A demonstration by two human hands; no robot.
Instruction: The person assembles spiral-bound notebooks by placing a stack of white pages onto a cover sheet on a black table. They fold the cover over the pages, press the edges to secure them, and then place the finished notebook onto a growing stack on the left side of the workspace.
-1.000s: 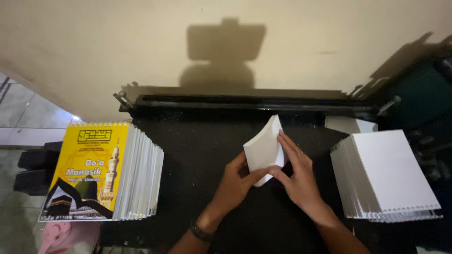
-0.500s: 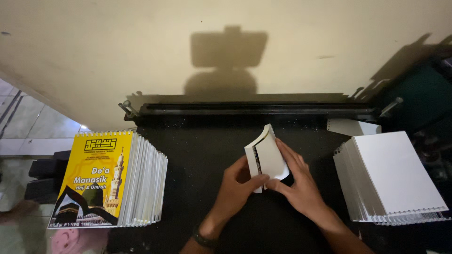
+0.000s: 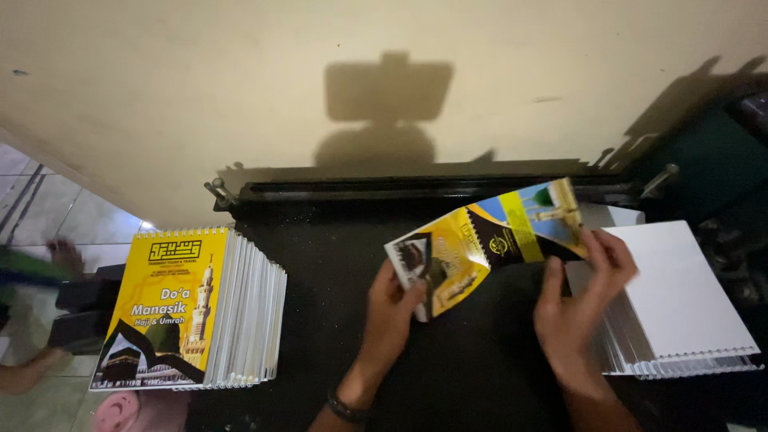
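A small booklet with a yellow, black and blue printed cover (image 3: pixel 484 244) is spread open above the black work surface (image 3: pixel 336 264). My left hand (image 3: pixel 392 308) grips its left end, where white pages show. My right hand (image 3: pixel 580 292) pinches the cover's right end, pulling it out wide. A dark band sits on my left wrist (image 3: pixel 346 408).
A stack of spiral-bound yellow-covered booklets (image 3: pixel 192 308) lies at the left. A stack of white punched sheets (image 3: pixel 680 308) lies at the right. A black machine bar (image 3: pixel 416 190) runs along the cream wall. Someone's foot (image 3: pixel 24 376) and tiled floor show at far left.
The booklet, earlier held closed with white pages outward, is now spread open with its coloured cover showing. My right hand moved right, toward the white stack.
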